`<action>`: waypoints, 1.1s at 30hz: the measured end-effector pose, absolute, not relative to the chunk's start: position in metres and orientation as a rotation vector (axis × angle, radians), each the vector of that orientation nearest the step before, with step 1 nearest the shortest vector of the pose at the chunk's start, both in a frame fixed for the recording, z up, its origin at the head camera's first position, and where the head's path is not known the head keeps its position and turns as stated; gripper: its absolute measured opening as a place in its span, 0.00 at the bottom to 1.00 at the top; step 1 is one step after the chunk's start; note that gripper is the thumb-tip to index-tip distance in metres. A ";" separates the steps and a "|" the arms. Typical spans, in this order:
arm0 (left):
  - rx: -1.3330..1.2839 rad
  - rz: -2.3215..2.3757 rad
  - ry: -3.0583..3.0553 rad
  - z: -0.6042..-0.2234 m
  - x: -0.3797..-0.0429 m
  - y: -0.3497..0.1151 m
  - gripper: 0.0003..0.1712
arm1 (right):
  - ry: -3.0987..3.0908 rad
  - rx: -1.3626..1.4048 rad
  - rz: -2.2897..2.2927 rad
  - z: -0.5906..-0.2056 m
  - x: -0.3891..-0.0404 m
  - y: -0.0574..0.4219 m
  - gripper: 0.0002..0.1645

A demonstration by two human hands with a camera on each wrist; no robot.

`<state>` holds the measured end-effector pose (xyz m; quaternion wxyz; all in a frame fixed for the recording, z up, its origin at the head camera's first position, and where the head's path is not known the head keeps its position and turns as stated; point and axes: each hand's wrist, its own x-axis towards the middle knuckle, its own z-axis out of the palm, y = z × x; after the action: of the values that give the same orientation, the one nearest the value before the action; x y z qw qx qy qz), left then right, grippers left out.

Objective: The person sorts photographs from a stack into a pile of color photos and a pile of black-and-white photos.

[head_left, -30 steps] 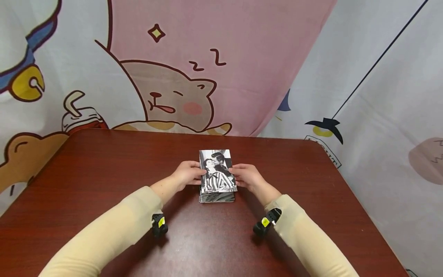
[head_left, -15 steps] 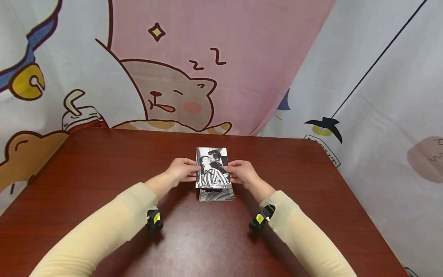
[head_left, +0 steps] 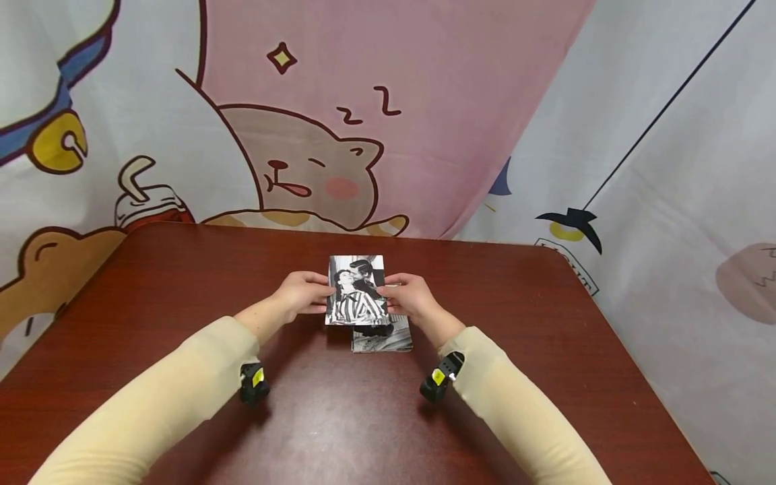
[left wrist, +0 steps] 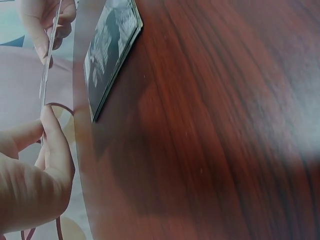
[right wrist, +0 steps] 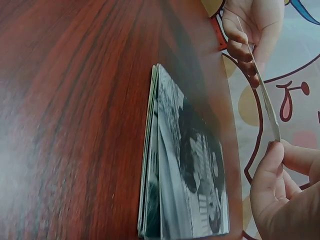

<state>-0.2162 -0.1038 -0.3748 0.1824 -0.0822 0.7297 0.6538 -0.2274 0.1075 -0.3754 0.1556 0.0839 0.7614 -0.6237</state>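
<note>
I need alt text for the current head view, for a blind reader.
The left hand and right hand hold a black-and-white photo by its sides above a brown table, partly hiding a photo stack; behind is a cartoon backdrop.

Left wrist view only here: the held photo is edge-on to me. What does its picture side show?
Observer: In the head view, the held photo shows two people in black and white, one in stripes.
Operator: Is it lined up with the ones below?
Observer: No. Seen from the head, it partly covers the stack but is offset toward the person's left.
Operator: Are the stacked ones flush along the near edge?
Observer: Not quite. In the right wrist view, a sliver of a lower print shows past the near edge of the top print.
</note>
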 end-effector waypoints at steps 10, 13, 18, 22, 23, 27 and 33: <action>-0.192 1.779 2.115 -0.372 -0.215 -0.122 0.24 | 2.182 0.255 -1.773 -0.375 -0.228 0.090 0.19; -0.194 1.751 2.130 -0.373 -0.217 -0.131 0.24 | 2.177 0.249 -1.779 -0.377 -0.228 0.082 0.19; -0.198 1.701 2.135 -0.378 -0.218 -0.146 0.26 | 2.150 0.235 -1.803 -0.380 -0.228 0.068 0.18; -0.185 1.675 2.143 -0.379 -0.216 -0.154 0.27 | 2.149 0.226 -1.809 -0.384 -0.227 0.059 0.17; -0.183 1.674 2.142 -0.379 -0.216 -0.155 0.27 | 2.152 0.228 -1.809 -0.385 -0.227 0.058 0.17; -0.191 1.672 2.136 -0.380 -0.214 -0.159 0.26 | 2.160 0.245 -1.811 -0.391 -0.225 0.053 0.17; -0.207 1.645 2.150 -0.382 -0.211 -0.165 0.25 | 2.167 0.243 -1.795 -0.396 -0.221 0.045 0.17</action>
<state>-0.2109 -0.1649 -0.3822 0.2116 -0.0746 0.7740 0.5920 -0.2214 0.0453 -0.3961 0.1579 0.0849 0.7576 -0.6276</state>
